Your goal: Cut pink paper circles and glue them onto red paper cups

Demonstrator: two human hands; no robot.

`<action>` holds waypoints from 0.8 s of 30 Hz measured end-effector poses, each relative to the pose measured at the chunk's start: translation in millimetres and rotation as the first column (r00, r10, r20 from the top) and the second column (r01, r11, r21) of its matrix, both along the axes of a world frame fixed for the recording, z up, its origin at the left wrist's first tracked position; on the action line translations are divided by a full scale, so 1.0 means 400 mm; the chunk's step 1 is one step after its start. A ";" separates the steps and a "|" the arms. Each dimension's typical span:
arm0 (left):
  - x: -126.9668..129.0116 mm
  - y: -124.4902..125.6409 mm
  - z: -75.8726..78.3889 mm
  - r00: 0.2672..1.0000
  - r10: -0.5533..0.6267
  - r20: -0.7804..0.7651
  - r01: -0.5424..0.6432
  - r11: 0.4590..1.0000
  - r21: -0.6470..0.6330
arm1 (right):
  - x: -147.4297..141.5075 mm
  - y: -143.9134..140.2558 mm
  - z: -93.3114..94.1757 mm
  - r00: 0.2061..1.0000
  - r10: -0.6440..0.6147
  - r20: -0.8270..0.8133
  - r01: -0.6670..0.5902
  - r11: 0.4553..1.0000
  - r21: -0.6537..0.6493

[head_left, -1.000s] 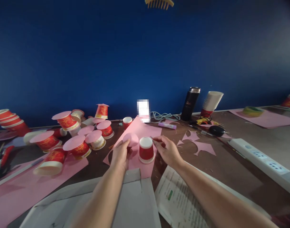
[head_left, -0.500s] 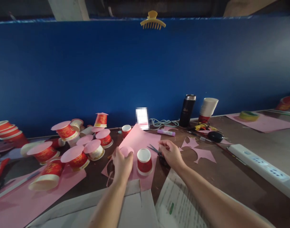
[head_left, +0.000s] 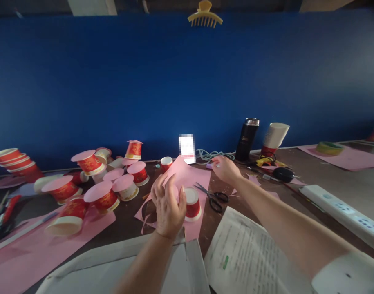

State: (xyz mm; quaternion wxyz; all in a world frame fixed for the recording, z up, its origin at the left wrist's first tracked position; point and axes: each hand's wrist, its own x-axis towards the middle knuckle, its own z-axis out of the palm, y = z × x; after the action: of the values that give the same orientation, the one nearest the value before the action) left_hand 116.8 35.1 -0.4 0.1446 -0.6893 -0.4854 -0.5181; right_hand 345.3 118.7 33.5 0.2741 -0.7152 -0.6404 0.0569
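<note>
Blue partition wall fills the upper two thirds of the head view, with a yellow hair claw clipped at its top edge, and a brown table runs along the bottom.

At lower centre my left hand is raised, fingers loosely curled around a pink paper circle that I can barely see behind them. Just right of it an upside-down red paper cup stands on a pink sheet with a round hole cut out near its left edge. My right hand reaches toward the centre back of the table, over the purple glue stick; whether the fingers have closed on it I cannot tell. Black-handled scissors lie open on the table, touched by neither hand.

As I judge it, much is done: on the left of the frame a cluster of finished cups already wear pink discs on their bottoms. This cup has none yet, so the disc has yet to be fixed on it. A stack of unused cups leans at right beside a black flask.

Most of the glue stick is hidden by my right hand, the disc by my left. A small blurred patch sits at centre back, and the printed sheet at lower right is unreadable.
</note>
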 end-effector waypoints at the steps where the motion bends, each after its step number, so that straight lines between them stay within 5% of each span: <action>1: 0.000 0.002 0.000 1.000 -0.009 0.005 0.009 1.000 0.029 | 0.015 0.014 -0.001 0.999 -0.018 0.043 0.020 0.999 -0.037; 8: -0.004 -0.006 0.014 0.995 -0.076 0.061 0.073 0.996 0.048 | 0.059 0.032 -0.056 0.982 -0.024 0.186 0.046 0.992 -0.116; 15: -0.013 -0.009 0.025 0.989 -0.087 0.123 0.083 0.996 0.043 | 0.008 -0.050 0.003 0.991 0.118 -0.056 -0.120 0.992 -0.047; 18: -0.015 -0.016 0.036 0.980 -0.102 0.171 0.095 0.994 0.049 | -0.037 -0.133 0.020 0.745 0.330 -0.580 -0.248 0.944 0.219; 22: -0.019 -0.030 0.046 0.967 -0.160 0.198 0.154 0.987 0.043 | -0.091 -0.223 0.006 0.291 0.366 -0.884 -0.289 0.914 0.283; 24: -0.022 -0.035 0.047 0.953 -0.214 0.214 0.215 0.976 0.015 | -0.109 -0.246 -0.004 0.185 0.354 -0.917 -0.353 0.894 0.274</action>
State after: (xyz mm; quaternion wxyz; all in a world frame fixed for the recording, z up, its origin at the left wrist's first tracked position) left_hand 108.1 21.0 18.5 0.0314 -0.6784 -0.4225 -0.6002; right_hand 301.8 20.3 31.9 0.5796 -0.3693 -0.4941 0.5325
